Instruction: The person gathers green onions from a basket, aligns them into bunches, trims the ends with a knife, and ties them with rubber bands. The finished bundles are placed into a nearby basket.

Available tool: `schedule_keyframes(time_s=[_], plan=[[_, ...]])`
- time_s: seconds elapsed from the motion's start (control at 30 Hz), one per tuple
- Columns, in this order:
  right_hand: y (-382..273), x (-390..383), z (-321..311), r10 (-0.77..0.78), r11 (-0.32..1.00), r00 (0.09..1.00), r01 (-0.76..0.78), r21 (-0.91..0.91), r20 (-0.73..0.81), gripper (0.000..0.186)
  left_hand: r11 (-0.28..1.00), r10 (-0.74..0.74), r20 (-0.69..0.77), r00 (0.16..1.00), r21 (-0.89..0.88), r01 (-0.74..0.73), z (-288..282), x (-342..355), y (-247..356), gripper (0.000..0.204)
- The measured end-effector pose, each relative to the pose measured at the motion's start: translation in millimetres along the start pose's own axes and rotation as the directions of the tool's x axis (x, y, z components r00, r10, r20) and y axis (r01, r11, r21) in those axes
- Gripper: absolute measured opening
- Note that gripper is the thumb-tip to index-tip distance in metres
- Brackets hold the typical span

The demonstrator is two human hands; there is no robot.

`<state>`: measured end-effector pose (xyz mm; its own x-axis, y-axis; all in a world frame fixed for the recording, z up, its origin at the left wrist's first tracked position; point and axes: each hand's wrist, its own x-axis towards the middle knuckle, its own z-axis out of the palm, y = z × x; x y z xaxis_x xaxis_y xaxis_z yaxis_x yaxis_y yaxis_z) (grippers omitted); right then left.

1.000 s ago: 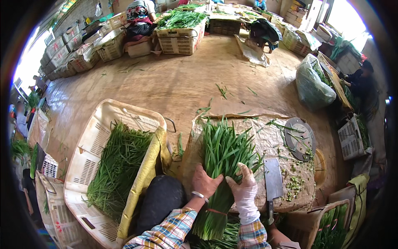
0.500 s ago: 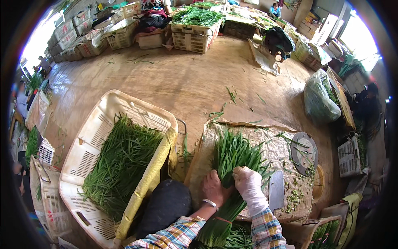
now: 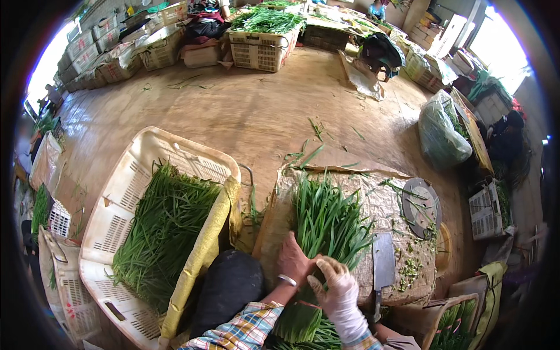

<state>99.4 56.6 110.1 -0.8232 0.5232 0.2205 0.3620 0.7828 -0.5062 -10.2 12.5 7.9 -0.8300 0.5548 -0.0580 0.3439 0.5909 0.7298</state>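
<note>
Left of held bunch, wht crate w/ loose greens.

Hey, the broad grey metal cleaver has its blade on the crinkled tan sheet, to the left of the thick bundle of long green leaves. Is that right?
Not quite: the side is wrong. The head view shows the cleaver to the right of the bundle. Its blade does lie on the sheet.

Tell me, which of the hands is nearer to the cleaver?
The right. The right hand is a little to the left of the cleaver; the left hand is farther left, gripping the bunch.
</note>
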Motion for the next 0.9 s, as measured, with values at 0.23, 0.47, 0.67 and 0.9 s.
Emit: schedule_keyframes(time_s=[0.23, 0.47, 0.67, 0.9], plan=[[26, -43, 13, 0.392, 0.894, 0.920, -0.377, -0.242, 0.012, 0.036, 0.982, 0.145, -0.165, 0.975, -0.095, -0.163, -28, 3, -11, 0.099], [27, -23, 16, -0.043, 0.904, 0.999, 0.031, -0.427, -0.020, 0.045, 0.754, 0.578, 0.045, 0.815, 0.351, -0.554, -41, 2, 20, 0.058], [48, -28, 15, 0.397, 0.864, 0.901, -0.303, -0.401, 0.174, 0.020, 0.946, 0.235, 0.149, 0.961, 0.194, -0.261, -47, 9, 6, 0.025], [47, -2, 8, 0.627, 0.767, 0.746, -0.543, -0.342, 0.223, 0.064, 0.966, 0.059, 0.304, 0.951, 0.223, -0.131, -49, 8, 26, 0.051]])
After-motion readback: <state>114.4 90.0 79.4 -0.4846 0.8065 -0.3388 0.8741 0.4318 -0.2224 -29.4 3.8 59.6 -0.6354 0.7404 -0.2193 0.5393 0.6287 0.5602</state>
